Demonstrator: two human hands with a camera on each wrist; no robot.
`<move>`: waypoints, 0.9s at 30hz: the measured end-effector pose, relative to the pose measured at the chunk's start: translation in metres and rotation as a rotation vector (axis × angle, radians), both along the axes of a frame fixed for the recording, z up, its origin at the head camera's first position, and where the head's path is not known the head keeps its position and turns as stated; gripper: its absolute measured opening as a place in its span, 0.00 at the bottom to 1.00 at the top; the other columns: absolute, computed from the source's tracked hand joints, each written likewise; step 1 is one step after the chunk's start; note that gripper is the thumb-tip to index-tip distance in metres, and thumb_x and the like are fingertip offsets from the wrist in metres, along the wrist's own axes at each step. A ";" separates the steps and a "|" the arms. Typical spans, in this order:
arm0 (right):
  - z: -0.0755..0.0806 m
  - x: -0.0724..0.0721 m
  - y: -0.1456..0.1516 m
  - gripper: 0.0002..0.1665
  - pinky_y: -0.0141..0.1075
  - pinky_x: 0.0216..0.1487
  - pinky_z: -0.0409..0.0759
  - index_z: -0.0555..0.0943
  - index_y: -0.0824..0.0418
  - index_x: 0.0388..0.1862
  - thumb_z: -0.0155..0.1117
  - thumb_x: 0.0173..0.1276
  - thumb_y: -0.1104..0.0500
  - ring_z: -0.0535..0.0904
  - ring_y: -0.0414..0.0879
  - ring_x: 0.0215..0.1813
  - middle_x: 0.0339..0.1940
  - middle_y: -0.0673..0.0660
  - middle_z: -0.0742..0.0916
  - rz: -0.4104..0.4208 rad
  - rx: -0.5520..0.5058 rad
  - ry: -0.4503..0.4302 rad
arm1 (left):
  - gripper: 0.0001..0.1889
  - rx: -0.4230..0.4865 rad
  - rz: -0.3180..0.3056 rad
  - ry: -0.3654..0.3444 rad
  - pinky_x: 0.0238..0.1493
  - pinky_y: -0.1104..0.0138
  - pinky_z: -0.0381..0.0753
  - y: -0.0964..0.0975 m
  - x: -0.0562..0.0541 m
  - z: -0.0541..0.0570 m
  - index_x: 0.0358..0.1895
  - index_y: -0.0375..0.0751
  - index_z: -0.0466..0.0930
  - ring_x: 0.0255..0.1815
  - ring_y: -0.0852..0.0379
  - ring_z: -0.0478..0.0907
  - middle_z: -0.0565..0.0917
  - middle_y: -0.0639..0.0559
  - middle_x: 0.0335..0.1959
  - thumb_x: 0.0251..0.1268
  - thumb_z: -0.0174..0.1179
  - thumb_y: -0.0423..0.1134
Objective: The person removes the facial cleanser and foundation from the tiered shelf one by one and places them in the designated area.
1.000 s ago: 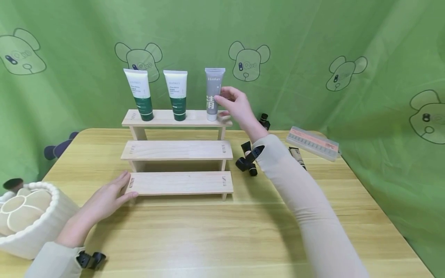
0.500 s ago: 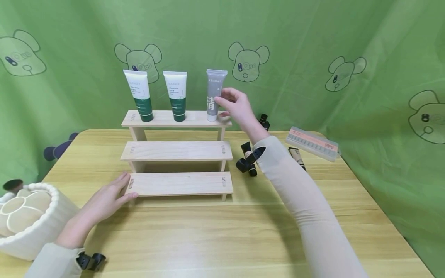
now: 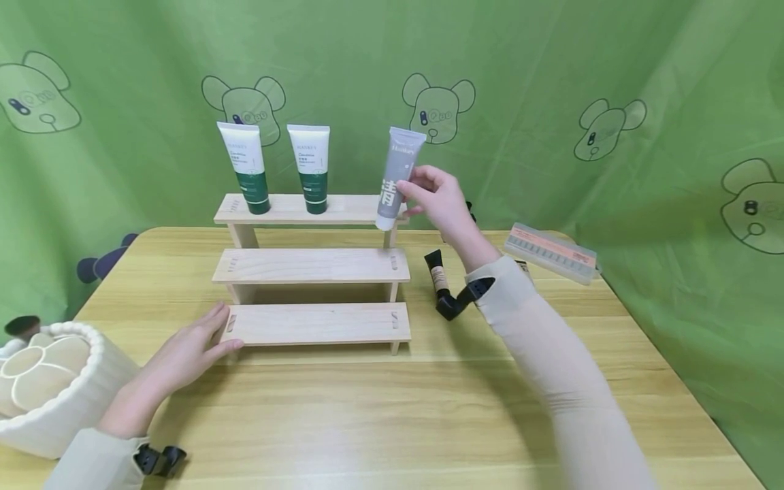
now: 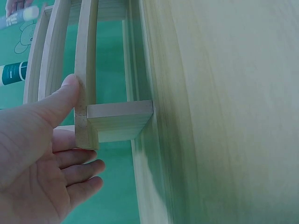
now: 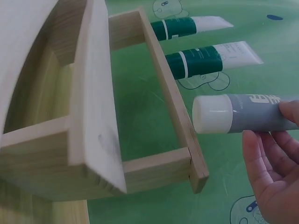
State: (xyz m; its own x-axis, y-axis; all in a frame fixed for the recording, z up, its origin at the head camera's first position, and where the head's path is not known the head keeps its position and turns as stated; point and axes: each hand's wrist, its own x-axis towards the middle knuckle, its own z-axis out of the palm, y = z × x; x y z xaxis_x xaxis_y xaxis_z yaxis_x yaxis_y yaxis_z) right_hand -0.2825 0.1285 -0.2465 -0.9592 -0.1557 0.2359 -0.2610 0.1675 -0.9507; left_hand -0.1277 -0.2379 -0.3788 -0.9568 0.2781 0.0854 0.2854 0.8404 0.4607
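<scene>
Gray tube pinched between thumb and fingers of right hand, tilted, at 1 o'clock from the middle of the wooden rack. Head view overlaps cap and top step; right wrist view shows a gap there but cuts off the tube's far end. Left hand grips bottom step's end, 8 o'clock; lower fingers clear only in left wrist view. Small tube, 3 o'clock, partly covered. White basket, 8 o'clock, cropped. Tabletop spreads toward 6, right edge at 4.
</scene>
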 end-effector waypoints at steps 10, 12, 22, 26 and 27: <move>-0.023 0.027 0.034 0.17 0.38 0.35 0.83 0.73 0.72 0.49 0.61 0.64 0.64 0.80 0.47 0.36 0.40 0.60 0.82 0.039 0.009 -0.039 | 0.38 0.002 -0.005 0.004 0.60 0.40 0.56 0.000 0.001 0.000 0.64 0.20 0.57 0.62 0.27 0.55 0.55 0.22 0.63 0.64 0.55 0.51; -0.030 0.032 0.042 0.18 0.39 0.35 0.83 0.72 0.73 0.49 0.60 0.65 0.64 0.80 0.46 0.36 0.39 0.59 0.82 0.058 0.031 -0.049 | 0.38 0.002 -0.004 0.002 0.60 0.40 0.56 0.000 0.001 0.000 0.64 0.20 0.57 0.62 0.27 0.55 0.55 0.22 0.63 0.64 0.55 0.52; -0.066 0.052 0.074 0.20 0.40 0.33 0.83 0.71 0.76 0.51 0.58 0.66 0.63 0.78 0.46 0.33 0.38 0.64 0.80 0.103 0.172 -0.118 | 0.39 0.002 -0.002 -0.010 0.60 0.40 0.55 0.000 0.001 0.002 0.64 0.20 0.56 0.62 0.27 0.55 0.54 0.22 0.64 0.65 0.54 0.52; -0.086 0.058 0.084 0.24 0.40 0.32 0.83 0.68 0.77 0.54 0.59 0.65 0.63 0.78 0.46 0.33 0.36 0.63 0.81 0.122 0.202 -0.169 | 0.38 0.006 -0.004 -0.014 0.60 0.40 0.55 0.001 0.001 0.003 0.64 0.20 0.56 0.62 0.27 0.54 0.54 0.22 0.64 0.65 0.54 0.51; -0.090 0.060 0.087 0.25 0.39 0.32 0.83 0.68 0.77 0.55 0.59 0.65 0.62 0.78 0.46 0.33 0.36 0.62 0.81 0.125 0.214 -0.184 | 0.38 0.006 -0.004 -0.015 0.60 0.40 0.55 0.001 0.001 0.003 0.64 0.20 0.56 0.62 0.27 0.54 0.54 0.22 0.64 0.65 0.54 0.52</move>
